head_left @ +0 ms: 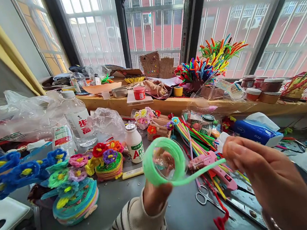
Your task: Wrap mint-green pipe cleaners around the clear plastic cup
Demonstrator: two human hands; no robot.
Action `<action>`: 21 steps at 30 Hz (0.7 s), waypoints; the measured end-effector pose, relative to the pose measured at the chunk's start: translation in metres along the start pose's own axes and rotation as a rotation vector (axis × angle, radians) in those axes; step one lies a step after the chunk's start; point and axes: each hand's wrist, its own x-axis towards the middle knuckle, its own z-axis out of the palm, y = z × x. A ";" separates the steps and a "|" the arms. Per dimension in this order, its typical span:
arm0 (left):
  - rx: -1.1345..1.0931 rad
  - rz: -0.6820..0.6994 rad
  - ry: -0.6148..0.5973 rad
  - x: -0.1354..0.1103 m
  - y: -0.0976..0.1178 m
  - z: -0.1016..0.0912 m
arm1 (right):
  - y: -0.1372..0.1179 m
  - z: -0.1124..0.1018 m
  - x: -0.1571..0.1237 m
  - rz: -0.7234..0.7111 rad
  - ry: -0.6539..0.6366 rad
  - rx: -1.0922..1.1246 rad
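Note:
My left hand (158, 196), in a striped sleeve, holds up a light green fuzzy coil (148, 164). It seems wound around a clear round plastic piece, through which my fingers show. From the bottom of the coil a loose green strand runs to the right. My right hand (256, 165) is closed in a pinch at the far end of this strand, with a bit of white tissue-like material (222, 141) beside the fingertips. Behind the strand lies a pink glue gun (221, 175). Scissors (204, 195) and a red pipe cleaner piece (221, 220) are on the grey table below.
Pipe-cleaner flower pots (76, 204) stand at left, near a white AD bottle (134, 143) and a large water bottle (78, 120). Bundled pipe cleaners (193, 128) and a blue tissue pack (253, 130) lie right of centre. Jars (271, 85) line the window ledge.

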 end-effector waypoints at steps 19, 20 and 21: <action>-0.653 -0.529 -0.159 0.006 0.017 -0.002 | 0.017 -0.008 0.022 -0.065 -0.017 -0.256; -0.665 -0.524 -0.175 0.006 0.018 -0.001 | 0.021 -0.006 0.022 -0.053 -0.046 -0.265; -0.674 -0.522 -0.185 0.007 0.018 0.000 | 0.024 -0.004 0.022 -0.039 -0.076 -0.279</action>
